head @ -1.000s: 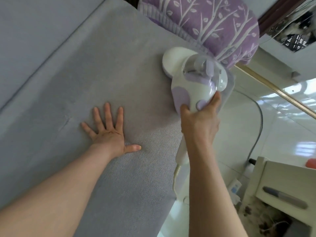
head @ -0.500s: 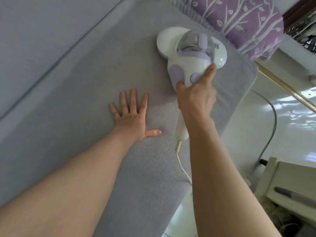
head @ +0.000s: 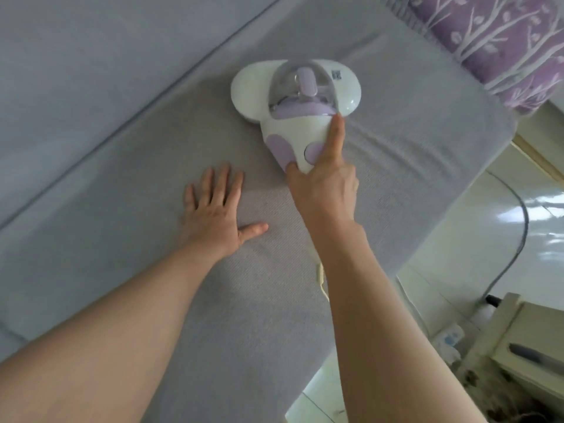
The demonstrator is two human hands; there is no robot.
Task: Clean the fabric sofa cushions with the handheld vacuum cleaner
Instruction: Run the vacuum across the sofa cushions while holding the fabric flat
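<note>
A white and lilac plastic handheld vacuum cleaner (head: 294, 99), rounded and wide-headed with a clear dome, was set flat on the grey woven seat cushion (head: 396, 166). Its handle was gripped by the right hand (head: 325, 187), index finger stretched along the body, thumb curled round. The left hand (head: 213, 212) was pressed flat on the fabric, fingers slightly spread. A purple patterned pillow (head: 500, 41) was seen at the far end.

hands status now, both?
Left hand: open, flat on the sofa cushion.
Right hand: holding the vacuum cleaner by its handle.
</note>
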